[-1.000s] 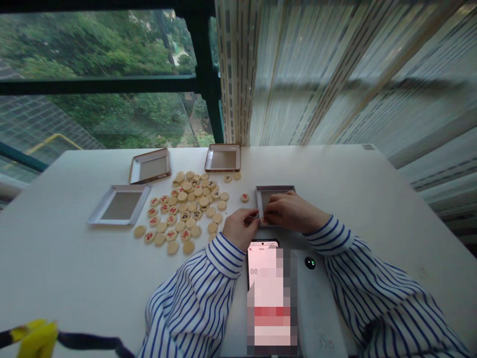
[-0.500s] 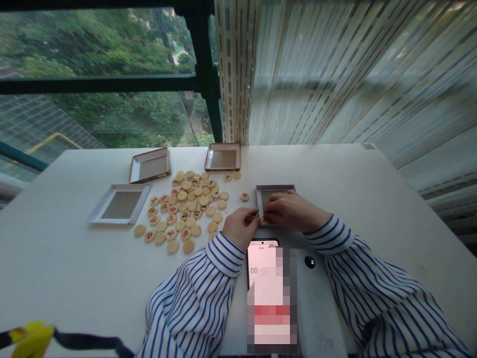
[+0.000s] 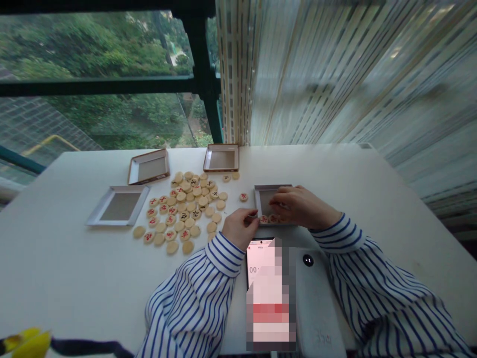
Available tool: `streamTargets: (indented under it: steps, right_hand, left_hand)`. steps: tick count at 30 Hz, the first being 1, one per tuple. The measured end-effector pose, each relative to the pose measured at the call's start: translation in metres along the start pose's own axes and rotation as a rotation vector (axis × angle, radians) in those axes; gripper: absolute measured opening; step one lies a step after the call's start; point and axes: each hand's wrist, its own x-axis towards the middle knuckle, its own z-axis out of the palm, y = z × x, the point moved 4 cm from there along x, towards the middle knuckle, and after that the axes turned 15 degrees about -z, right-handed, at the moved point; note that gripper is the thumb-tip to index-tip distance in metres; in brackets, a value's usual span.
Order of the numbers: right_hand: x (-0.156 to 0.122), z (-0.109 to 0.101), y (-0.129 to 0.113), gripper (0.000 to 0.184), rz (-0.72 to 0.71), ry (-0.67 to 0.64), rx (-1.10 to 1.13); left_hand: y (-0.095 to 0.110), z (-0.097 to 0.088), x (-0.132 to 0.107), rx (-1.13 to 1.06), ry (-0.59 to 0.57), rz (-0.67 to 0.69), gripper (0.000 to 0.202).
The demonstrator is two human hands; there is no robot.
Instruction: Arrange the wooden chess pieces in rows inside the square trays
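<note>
Red-marked discs (image 3: 264, 219) are lying along the near wall of the right-hand box (image 3: 257, 203).
Left hand (image 3: 239, 227) is holding thumb and finger together beside it; right hand (image 3: 307, 206) is reaching over, its grip unclear from here. Discs are probably feeling light, hard, slightly slippery, suiting a rim pinch.

On the worktop (image 3: 85, 283), pieces (image 3: 181, 197) lie left of the left hand (image 3: 239, 228), with the left tray (image 3: 119, 206) beyond and two boxes (image 3: 149, 167) behind them. The right tray (image 3: 265, 199), pieces along its near wall, sits partly under the right hand (image 3: 305, 205); before it lies the phone (image 3: 258, 258), left of the power bank (image 3: 316, 298).
</note>
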Motion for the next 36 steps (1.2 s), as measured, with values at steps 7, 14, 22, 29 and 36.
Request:
streamTargets:
  steps: [7,14,22,29,36]
  right_hand:
    - [-0.052,-0.001,0.012,0.029,0.346,0.230,0.030]
    - [-0.081,0.024,0.009,0.041,0.543,0.253,0.181]
    - [-0.079,0.031,0.008,0.040,0.543,0.229,0.209]
    - [-0.079,0.031,0.006,0.039,0.531,0.237,0.220]
    - [-0.077,0.029,0.005,0.039,0.548,0.231,0.223]
  left_hand:
    - [0.001,0.001,-0.002,0.008,0.005,0.002,0.021]
    - [-0.001,0.001,0.000,0.006,-0.011,-0.010,0.021]
    - [-0.002,0.001,0.000,0.004,-0.017,-0.019,0.022]
    - [-0.001,0.000,-0.001,0.009,-0.010,-0.013,0.021]
    - [0.000,0.000,-0.001,0.022,0.008,0.012,0.021]
